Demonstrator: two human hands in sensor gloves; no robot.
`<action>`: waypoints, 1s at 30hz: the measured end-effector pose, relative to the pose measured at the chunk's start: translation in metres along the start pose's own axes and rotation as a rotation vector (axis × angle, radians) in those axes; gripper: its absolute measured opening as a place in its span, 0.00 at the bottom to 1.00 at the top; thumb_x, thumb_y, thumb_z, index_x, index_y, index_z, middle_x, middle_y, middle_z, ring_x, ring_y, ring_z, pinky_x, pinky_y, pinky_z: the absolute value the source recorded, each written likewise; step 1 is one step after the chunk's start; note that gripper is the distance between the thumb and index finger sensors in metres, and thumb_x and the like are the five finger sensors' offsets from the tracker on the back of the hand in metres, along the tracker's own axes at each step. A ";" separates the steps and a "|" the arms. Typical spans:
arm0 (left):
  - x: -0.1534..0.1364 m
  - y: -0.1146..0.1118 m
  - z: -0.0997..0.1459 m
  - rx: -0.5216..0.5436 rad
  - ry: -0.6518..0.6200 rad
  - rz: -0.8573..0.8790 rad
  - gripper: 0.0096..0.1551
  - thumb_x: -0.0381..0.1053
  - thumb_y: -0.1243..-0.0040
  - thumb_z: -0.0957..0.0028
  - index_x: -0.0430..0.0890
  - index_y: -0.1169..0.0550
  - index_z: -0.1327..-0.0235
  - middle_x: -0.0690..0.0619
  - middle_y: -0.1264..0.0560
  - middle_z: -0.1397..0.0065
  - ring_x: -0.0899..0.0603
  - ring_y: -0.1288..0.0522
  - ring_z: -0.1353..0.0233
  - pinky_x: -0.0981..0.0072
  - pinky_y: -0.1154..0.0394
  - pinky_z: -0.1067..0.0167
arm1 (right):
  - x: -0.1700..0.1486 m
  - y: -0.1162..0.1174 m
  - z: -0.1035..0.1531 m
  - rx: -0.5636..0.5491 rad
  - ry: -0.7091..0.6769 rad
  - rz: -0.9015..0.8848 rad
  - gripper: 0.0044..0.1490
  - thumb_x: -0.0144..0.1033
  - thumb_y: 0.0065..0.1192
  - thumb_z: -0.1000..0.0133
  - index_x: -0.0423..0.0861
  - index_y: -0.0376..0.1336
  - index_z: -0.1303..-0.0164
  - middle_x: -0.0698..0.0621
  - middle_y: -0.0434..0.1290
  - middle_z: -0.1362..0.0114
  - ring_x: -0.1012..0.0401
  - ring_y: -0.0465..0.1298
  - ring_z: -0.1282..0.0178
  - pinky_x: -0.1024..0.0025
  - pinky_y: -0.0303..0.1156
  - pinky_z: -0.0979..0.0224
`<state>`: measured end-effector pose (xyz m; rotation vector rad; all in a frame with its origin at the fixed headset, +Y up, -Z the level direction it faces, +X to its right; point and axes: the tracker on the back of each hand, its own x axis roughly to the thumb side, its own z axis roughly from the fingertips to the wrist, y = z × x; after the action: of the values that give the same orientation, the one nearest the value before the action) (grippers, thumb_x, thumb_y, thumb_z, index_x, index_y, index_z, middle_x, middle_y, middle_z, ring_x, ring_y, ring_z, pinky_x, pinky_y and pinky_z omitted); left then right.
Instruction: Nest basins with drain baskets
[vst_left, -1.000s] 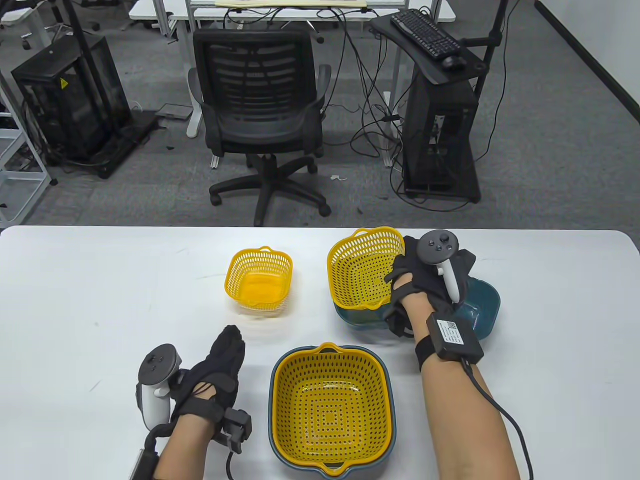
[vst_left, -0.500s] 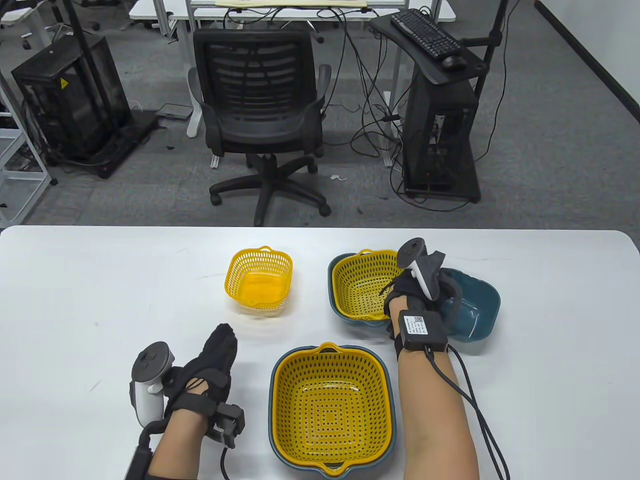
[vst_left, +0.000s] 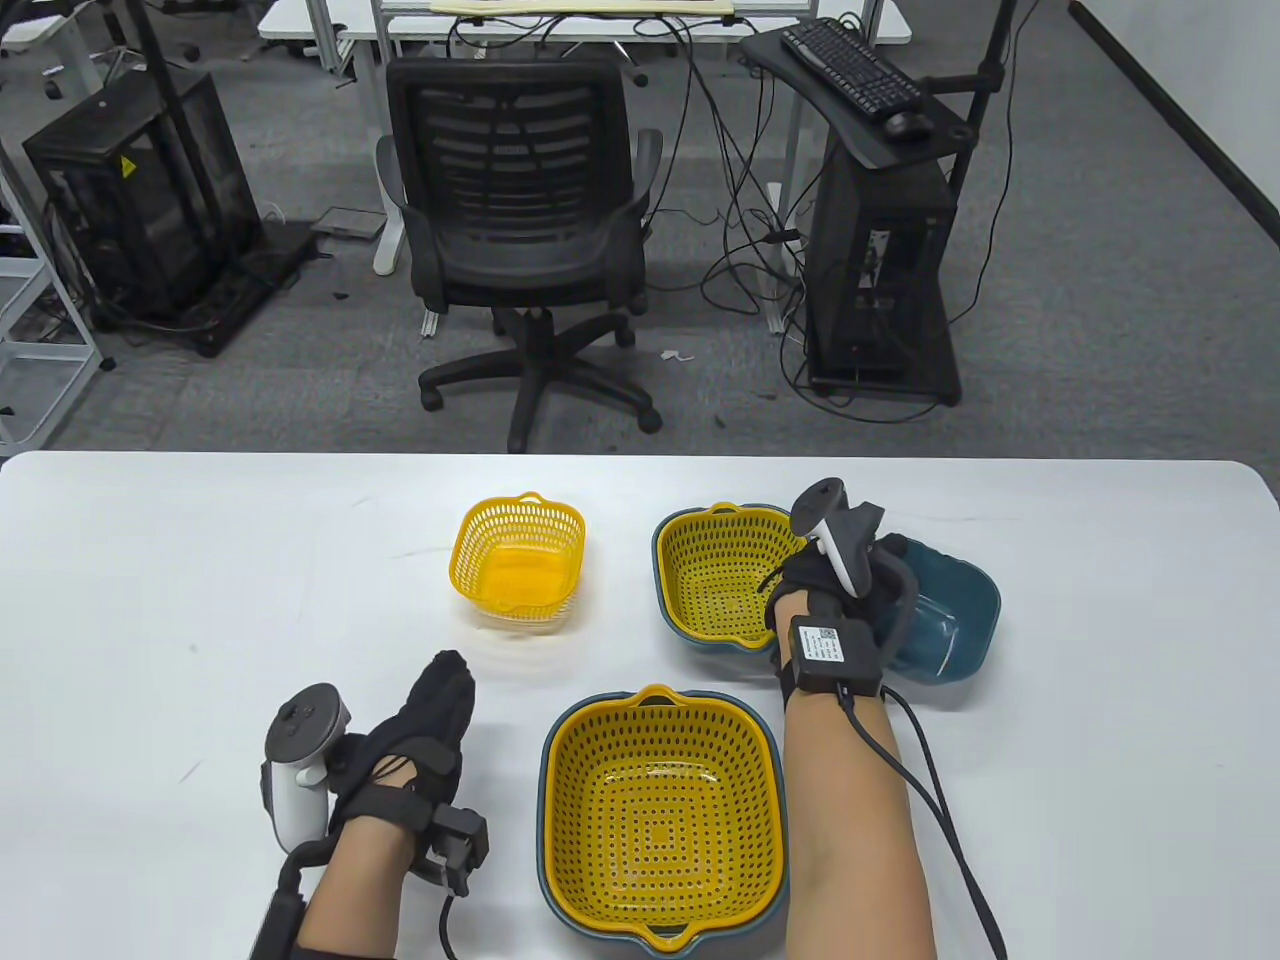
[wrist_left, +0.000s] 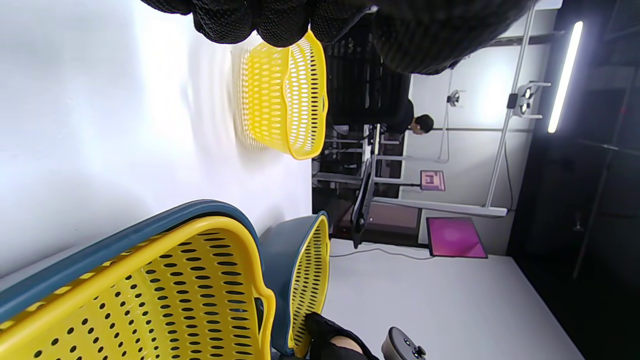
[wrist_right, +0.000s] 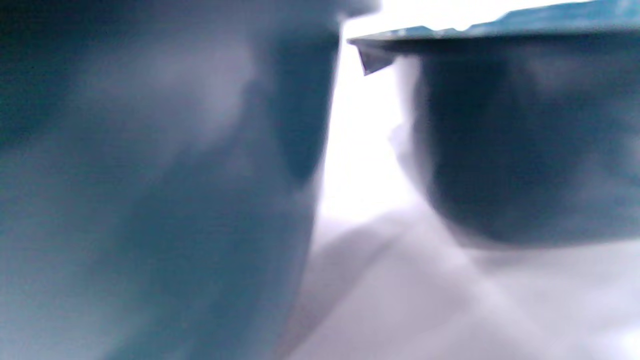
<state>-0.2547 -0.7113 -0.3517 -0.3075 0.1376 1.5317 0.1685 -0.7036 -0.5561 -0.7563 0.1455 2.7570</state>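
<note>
A medium yellow drain basket sits inside a blue basin at mid right. My right hand grips the basket's right rim; its fingers are hidden by the tracker. The left wrist view shows that basket, its basin and a gloved finger at the rim. A small blue basin stands empty just right of my hand. A small yellow basket stands alone at centre. A large yellow basket is nested in a large blue basin near the front. My left hand rests flat on the table, empty.
The right wrist view is blurred and shows only two blue basin walls, the medium basin and the small basin, with a narrow gap between them. The white table stretches left. An office chair stands beyond the far edge.
My right hand lowered the tilted medium basket down into its blue basin, where it now sits level. My left hand drew back slightly toward me.
</note>
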 end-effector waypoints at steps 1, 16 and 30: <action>0.000 0.000 0.000 0.001 0.001 0.001 0.44 0.60 0.46 0.43 0.50 0.46 0.16 0.43 0.49 0.15 0.32 0.46 0.18 0.40 0.46 0.26 | 0.000 -0.001 0.000 0.006 -0.004 -0.006 0.31 0.43 0.69 0.46 0.45 0.68 0.34 0.44 0.46 0.14 0.36 0.40 0.19 0.24 0.43 0.30; -0.001 0.001 -0.001 -0.009 0.008 0.017 0.44 0.60 0.46 0.43 0.50 0.46 0.16 0.43 0.49 0.15 0.32 0.46 0.18 0.39 0.46 0.26 | 0.006 -0.092 0.025 -0.033 -0.100 -0.167 0.24 0.39 0.67 0.46 0.39 0.69 0.44 0.43 0.66 0.26 0.52 0.80 0.55 0.57 0.78 0.60; -0.005 0.000 -0.002 -0.019 0.029 0.011 0.44 0.60 0.46 0.43 0.49 0.46 0.16 0.43 0.49 0.15 0.31 0.46 0.18 0.39 0.46 0.27 | -0.042 -0.105 0.132 0.152 -0.426 -0.481 0.34 0.36 0.71 0.49 0.33 0.65 0.37 0.34 0.64 0.26 0.56 0.83 0.71 0.64 0.82 0.72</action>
<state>-0.2545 -0.7165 -0.3527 -0.3448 0.1482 1.5405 0.1698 -0.5907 -0.4237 -0.1265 0.0713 2.3429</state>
